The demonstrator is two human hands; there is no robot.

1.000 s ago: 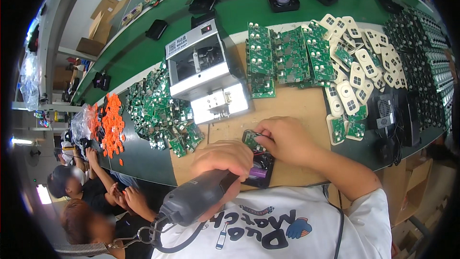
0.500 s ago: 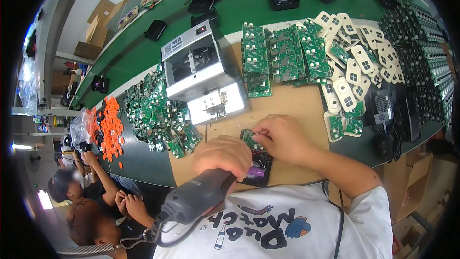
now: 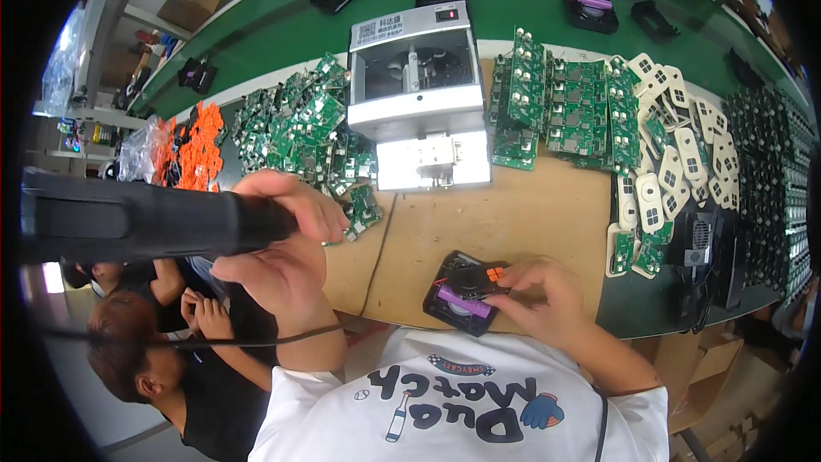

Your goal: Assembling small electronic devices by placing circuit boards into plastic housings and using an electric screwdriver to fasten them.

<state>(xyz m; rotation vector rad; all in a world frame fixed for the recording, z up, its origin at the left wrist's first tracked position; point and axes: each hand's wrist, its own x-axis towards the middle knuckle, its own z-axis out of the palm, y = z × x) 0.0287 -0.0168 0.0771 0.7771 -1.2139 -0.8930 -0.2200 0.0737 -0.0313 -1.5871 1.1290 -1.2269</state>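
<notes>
My left hand point(image 3: 286, 244) is raised at the left, its fingers curled round the front end of a black electric screwdriver point(image 3: 128, 218). The tool lies sideways, its body reaching to the left rim, close and large. Near the table's front edge, my right hand point(image 3: 547, 295) pinches the right end of a black panel with an orange button pad point(image 3: 472, 279). That panel is tilted over an open black case point(image 3: 439, 310). Inside the case lies a purple battery cell point(image 3: 464, 299), with a red wire beside it. The panel hides part of the case.
A grey screw-feeding machine point(image 3: 419, 111) stands mid-table. Green circuit boards lie heaped point(image 3: 295, 133) to its left and stacked point(image 3: 581, 111) to its right. Beyond are cream panels point(image 3: 680, 154) and an orange pile of parts point(image 3: 201, 145). A cable point(image 3: 256, 342) crosses my left forearm. Another person point(image 3: 137, 359) sits at left.
My left hand and the screwdriver have moved left and up, away from the case. The green board side no longer shows at the case; my right hand holds a panel with orange buttons there.
</notes>
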